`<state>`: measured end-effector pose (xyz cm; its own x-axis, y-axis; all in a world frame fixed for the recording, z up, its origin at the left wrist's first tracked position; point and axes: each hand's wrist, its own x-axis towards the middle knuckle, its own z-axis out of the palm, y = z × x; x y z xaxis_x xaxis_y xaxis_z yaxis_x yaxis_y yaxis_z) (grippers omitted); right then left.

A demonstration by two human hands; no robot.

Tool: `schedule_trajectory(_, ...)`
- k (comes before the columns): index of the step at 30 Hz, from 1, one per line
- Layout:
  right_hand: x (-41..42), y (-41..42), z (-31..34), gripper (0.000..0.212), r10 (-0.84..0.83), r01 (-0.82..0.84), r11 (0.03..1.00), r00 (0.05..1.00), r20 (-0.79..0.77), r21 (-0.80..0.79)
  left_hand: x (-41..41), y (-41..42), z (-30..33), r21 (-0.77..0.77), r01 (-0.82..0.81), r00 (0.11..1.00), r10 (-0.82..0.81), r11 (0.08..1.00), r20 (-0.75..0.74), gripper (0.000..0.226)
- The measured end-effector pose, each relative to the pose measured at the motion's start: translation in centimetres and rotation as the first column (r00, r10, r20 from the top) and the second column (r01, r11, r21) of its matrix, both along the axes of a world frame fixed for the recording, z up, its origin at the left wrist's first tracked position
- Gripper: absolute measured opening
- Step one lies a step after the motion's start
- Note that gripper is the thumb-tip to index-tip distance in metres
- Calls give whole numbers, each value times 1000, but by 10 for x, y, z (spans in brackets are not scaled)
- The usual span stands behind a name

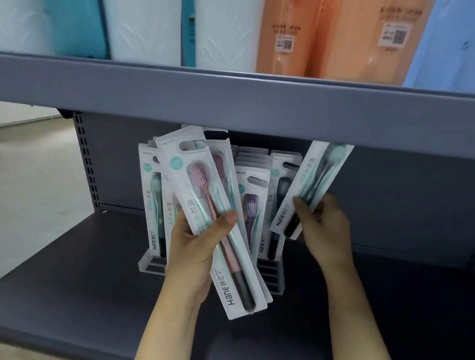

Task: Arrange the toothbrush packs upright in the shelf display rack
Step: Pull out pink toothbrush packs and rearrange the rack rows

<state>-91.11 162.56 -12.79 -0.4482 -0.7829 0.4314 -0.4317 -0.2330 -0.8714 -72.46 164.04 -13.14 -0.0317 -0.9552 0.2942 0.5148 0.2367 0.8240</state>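
My left hand (193, 247) grips a fanned stack of white toothbrush packs (199, 205); the front one holds a pink brush and leans to the left. My right hand (324, 227) holds a single pack (310, 189) with a green and black brush, tilted right, its top hidden under the upper shelf's lip. Behind both hands a clear display rack (151, 262) stands on the dark shelf with several packs upright in rows, among them a purple-brush pack (252, 207) and a green-brush pack (151, 198) at the left.
The grey upper shelf edge (243, 100) hangs low over the rack, carrying large white, teal, orange and blue wrapped bundles (358, 35). The dark lower shelf (77, 295) spreads around the rack. At the left lie a slotted upright (85, 161) and the aisle floor.
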Motion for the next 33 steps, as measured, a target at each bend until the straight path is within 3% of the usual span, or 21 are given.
schedule_trajectory(5,-11,29,0,12,34,-33,999,992,119,-15,-4,1,-2,-2,60,998,-60,998,7,67)
schedule_trajectory(7,-10,42,0,14,135,-134,991,973,188,-20,-10,3,-5,13,108,994,-107,994,-9,74)
schedule_trajectory(9,-9,55,1,17,257,-255,966,941,220,-37,-16,6,-7,19,159,986,-158,987,-45,66)
schedule_trajectory(12,-3,68,2,22,373,-378,926,907,196,-8,-26,13,-8,-25,266,962,-267,964,-63,53)
schedule_trajectory(17,17,84,-1,20,476,-483,872,874,92,81,-34,25,-12,-41,384,914,-386,922,-126,68)
schedule_trajectory(23,38,94,-3,31,535,-534,827,844,49,175,-25,31,-16,-55,332,929,-337,942,-156,72)
schedule_trajectory(26,47,96,-2,31,460,-468,877,883,93,105,-20,30,-17,-5,267,947,-263,964,-185,94)
schedule_trajectory(29,44,82,-6,27,216,-222,975,964,155,24,-13,27,-16,-3,188,961,-185,982,-207,106)
schedule_trajectory(33,20,39,-13,12,6,-5,997,1000,-16,76,-4,23,-15,0,105,967,-102,994,-235,73)
